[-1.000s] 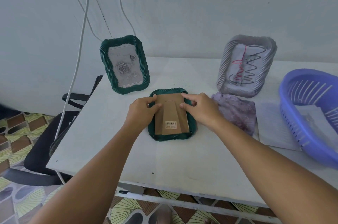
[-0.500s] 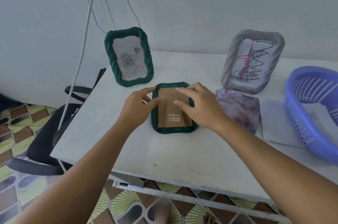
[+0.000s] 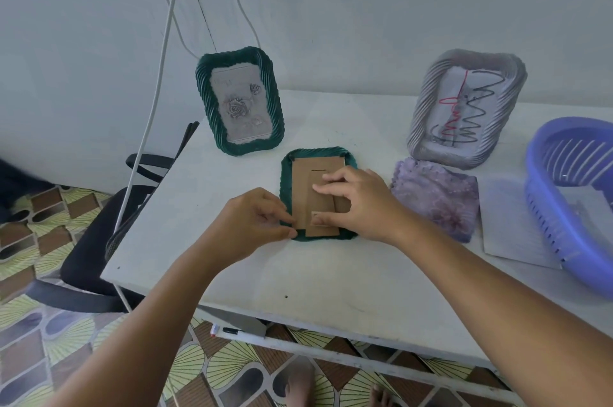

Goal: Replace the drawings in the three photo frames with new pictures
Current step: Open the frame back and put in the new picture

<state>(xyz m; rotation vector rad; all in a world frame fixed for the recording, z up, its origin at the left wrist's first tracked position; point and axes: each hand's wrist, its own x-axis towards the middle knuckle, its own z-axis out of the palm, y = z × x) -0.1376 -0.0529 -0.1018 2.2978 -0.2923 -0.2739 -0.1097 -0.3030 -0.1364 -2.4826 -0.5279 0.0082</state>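
Face-down, green frame [image 3: 286,194] lies lengthwise away from person.

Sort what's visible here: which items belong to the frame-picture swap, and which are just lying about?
Job: face-down green frame with cardboard back, left hand and right hand on it; standing green frame; grey frame; purple picture; paper sheet.
Lying about: blue basket; cables; chair; marker.

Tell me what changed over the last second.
The left hand slid from the face-down frame's top left corner to its bottom left corner. The right hand moved from the top right onto the cardboard back, fingers flat. The frame stayed flat on the table.
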